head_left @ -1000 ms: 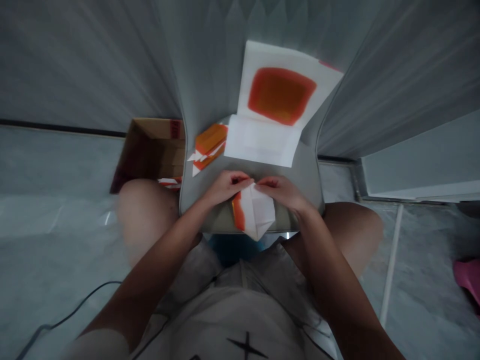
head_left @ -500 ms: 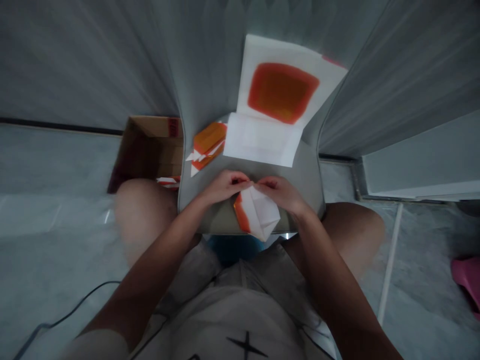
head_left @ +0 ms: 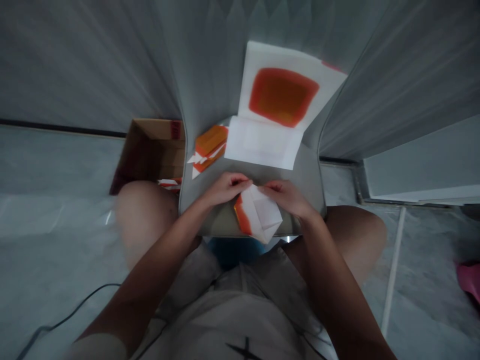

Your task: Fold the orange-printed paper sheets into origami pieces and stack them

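Between my hands is a folded paper piece (head_left: 264, 212), white on top with an orange-red left edge, held low over the front of the grey chair seat (head_left: 210, 220). My left hand (head_left: 228, 187) pinches its upper left corner. At the upper right edge, my right hand (head_left: 283, 194) closes thumb and fingers on the same paper. Beyond them lies a stack of paper sheets (head_left: 262, 142), the rear sheet leaning on the backrest with an orange-red patch showing. Left of it sit several folded orange-and-white paper pieces (head_left: 210, 145).
A cardboard box (head_left: 157, 130) stands on the floor left of the chair, with orange-and-white paper pieces (head_left: 170, 184) inside. A dark cable (head_left: 78, 307) runs over the floor at lower left. Something pink (head_left: 468, 277) is on the floor at far right.
The whole view has shifted slightly. Both hands keep hold of the folded paper, which has turned a little; my right fingers sit slightly farther from my left ones.
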{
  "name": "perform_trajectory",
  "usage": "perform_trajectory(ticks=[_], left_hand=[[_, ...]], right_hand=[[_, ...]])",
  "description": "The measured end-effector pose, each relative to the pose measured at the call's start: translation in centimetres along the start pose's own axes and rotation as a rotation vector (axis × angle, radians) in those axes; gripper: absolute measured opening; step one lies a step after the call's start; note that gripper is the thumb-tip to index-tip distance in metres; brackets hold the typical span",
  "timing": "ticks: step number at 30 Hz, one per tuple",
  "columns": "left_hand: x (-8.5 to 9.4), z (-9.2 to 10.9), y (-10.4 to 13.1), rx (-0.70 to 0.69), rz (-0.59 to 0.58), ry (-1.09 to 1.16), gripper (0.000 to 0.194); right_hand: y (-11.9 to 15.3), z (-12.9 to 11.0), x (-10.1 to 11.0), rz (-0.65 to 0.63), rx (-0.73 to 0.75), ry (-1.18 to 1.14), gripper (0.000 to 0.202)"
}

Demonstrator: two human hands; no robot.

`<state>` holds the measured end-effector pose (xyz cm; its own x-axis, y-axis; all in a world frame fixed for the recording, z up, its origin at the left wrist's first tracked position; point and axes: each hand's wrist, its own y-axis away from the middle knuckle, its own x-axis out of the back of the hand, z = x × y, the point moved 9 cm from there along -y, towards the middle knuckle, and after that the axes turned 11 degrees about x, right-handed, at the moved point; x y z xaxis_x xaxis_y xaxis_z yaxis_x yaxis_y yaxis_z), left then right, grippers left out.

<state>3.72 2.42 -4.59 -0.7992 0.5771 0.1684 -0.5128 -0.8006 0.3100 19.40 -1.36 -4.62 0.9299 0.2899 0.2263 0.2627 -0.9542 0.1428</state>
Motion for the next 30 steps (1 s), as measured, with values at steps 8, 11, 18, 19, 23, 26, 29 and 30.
perform_trajectory(ticks=[8,11,18,19,23,26,29,30], left_hand=[[0.1,-0.2,-0.1,0.027,0.017,-0.022,0.039],[0.1,-0.1,-0.1,0.031,0.017,-0.026,0.039],[0.2,-0.2,-0.2,0.044,0.012,-0.003,0.039],[0.3,-0.2,-0.2,0.046,0.014,0.003,0.038],[0.5,-0.1,-0.2,0.052,0.013,0.030,0.039],[0.5,0.0,-0.2,0.053,0.010,0.037,0.039],[0.6,-0.1,-0.2,0.055,0.026,0.042,0.038],[0.6,-0.1,-0.2,0.055,0.028,0.043,0.038]], right_hand=[[0.5,0.0,0.4,-0.106,0.027,-0.064,0.040],[0.7,0.4,0.6,-0.122,0.023,-0.030,0.045],[1.1,0.6,1.2,-0.142,0.019,-0.103,0.056],[1.2,0.6,1.2,-0.153,0.009,-0.134,0.059],[1.4,0.4,1.7,-0.153,-0.031,-0.175,0.069],[1.2,0.7,2.0,-0.111,-0.054,-0.144,0.070],[0.9,1.0,1.8,-0.086,-0.071,-0.139,0.066],[0.9,1.1,1.7,-0.091,-0.070,-0.141,0.065]])
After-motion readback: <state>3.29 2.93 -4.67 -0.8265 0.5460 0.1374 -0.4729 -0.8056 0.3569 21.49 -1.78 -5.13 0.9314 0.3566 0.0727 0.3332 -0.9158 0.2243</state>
